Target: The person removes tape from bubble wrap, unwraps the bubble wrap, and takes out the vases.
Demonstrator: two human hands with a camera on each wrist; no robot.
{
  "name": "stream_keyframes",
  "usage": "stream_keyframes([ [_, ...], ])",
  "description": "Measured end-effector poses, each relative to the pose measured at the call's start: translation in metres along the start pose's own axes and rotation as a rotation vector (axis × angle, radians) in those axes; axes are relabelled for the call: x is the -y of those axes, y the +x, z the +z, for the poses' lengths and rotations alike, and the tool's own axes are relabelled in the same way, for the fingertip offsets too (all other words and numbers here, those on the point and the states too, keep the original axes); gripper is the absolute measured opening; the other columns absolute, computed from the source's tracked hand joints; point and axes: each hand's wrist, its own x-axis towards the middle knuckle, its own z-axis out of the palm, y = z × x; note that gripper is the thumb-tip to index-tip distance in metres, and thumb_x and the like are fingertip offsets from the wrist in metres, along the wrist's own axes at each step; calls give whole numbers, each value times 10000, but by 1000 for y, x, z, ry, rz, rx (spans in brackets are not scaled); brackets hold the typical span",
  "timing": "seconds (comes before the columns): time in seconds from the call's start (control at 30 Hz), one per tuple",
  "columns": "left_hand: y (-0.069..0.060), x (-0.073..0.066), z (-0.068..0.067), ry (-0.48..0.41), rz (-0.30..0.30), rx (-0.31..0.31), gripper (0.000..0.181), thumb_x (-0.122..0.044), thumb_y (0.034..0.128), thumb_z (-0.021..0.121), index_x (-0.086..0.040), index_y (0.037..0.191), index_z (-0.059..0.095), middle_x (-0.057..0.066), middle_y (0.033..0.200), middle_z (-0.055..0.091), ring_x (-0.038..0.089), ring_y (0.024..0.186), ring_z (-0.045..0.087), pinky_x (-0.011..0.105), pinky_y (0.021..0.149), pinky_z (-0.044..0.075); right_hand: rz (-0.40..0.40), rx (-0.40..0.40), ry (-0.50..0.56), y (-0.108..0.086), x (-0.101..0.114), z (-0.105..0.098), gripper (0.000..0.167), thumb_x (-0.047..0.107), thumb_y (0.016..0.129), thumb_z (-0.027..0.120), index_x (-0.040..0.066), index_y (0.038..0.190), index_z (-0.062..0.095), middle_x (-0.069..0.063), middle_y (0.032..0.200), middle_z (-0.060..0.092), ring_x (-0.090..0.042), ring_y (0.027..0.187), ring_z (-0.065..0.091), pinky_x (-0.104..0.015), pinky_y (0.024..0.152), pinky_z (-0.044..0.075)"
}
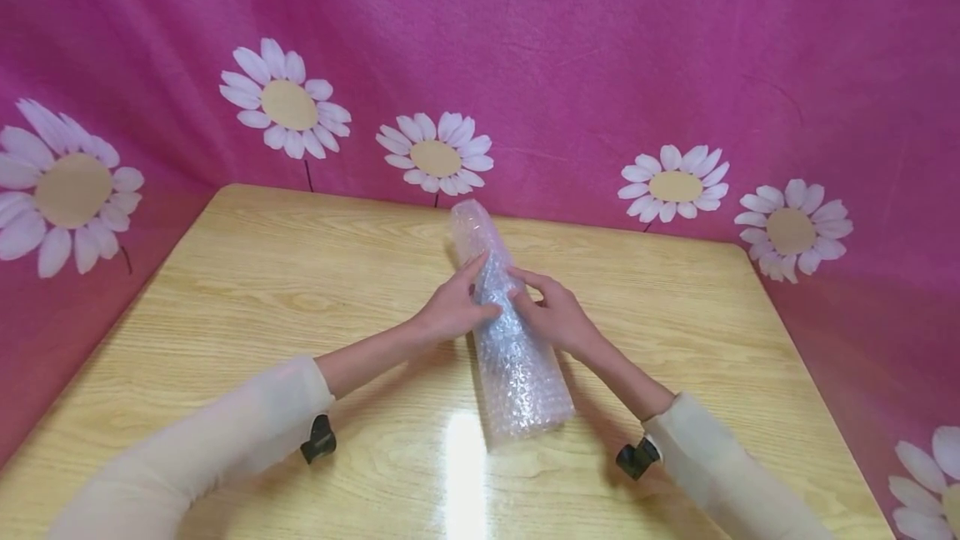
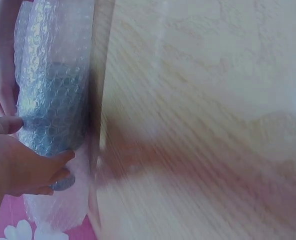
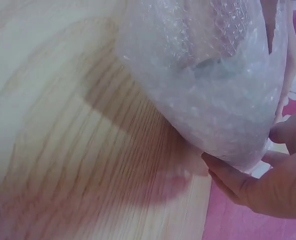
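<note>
Both left hand [image 1: 452, 307] and right hand [image 1: 555, 317] grasp one bubble wrap [image 1: 525, 394] around one bluish thing [image 2: 62, 87]; only the head view shows two sleeves [image 1: 247, 419].

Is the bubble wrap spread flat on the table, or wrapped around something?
Wrapped: the bubble wrap forms a long roll, and the left wrist view shows a dark object inside it.

Filmed from head plus both wrists
Looking forward and down over the wood-grain tabletop [image 1: 315, 273] from the head; super close from the wrists, sharing the bubble-wrapped bundle [image 1: 519, 373].
</note>
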Motion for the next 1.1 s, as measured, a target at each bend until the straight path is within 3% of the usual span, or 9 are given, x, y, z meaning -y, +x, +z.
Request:
stream_keyframes([
  [0.17, 0, -1, -5, -13, 0, 42, 910, -98, 880, 708, -193, 1612, 176, 65, 1658, 120, 368, 1405, 358, 437, 1072, 418, 20, -7, 22, -4, 4, 3, 475, 224, 1022, 537, 101, 1479, 496, -208, 1485, 450, -333, 1022, 679, -398, 810, 587],
  [0.4, -2, -4, -14, -4, 23, 122, 898, -73, 879, 684, -164, 1611, 171, 82, 1652, 143, 381, 1409, 344, 444, 1077, 410, 22, -33, 44, -11, 7, 8, 477, 224, 1021, 535, 96, 1479, 494, -178, 1464, 472, -210, 836, 664, -343, 726, 578],
  [0.5, -2, -4, -18, -17, 43, 169, 887, -53, 887, 672, -143, 1610, 166, 62, 1654, 144, 378, 1412, 338, 438, 1078, 410, 25, -42, 59, -13, 8, 11, 482, 221, 1019, 539, 85, 1479, 489, -167, 1439, 501, -221, 887, 662, -359, 768, 576],
  [0.63, 0, -4, -22, -27, 61, 220, 872, -29, 893, 660, -116, 1607, 167, 82, 1655, 130, 385, 1413, 329, 435, 1079, 409, 38, -68, 44, -16, 10, 14, 487, 232, 1014, 552, 74, 1472, 492, -183, 1391, 544, -295, 1130, 601, -437, 895, 547],
  [0.73, 0, -5, -23, -10, 67, 235, 864, -25, 891, 659, -102, 1604, 175, 111, 1650, 139, 395, 1409, 329, 436, 1085, 401, 43, -80, 41, -18, 11, 16, 488, 236, 1015, 559, 70, 1468, 490, -202, 1383, 545, -337, 1208, 557, -472, 929, 531],
  [0.9, -1, -5, -25, 36, 74, 243, 866, -48, 888, 671, -102, 1602, 184, 126, 1646, 150, 420, 1409, 320, 456, 1112, 365, 46, -85, 78, -20, 11, 20, 477, 214, 1015, 562, 58, 1460, 490, -220, 1371, 543, -354, 1151, 599, -462, 896, 551],
  [1.1, 0, -3, -26, 65, 81, 247, 846, -51, 897, 674, -113, 1601, 209, 122, 1643, 172, 407, 1416, 314, 454, 1132, 336, 58, -97, 59, -20, 7, 25, 466, 236, 1019, 557, 64, 1448, 497, -216, 1374, 527, -371, 1197, 569, -477, 915, 542],
])
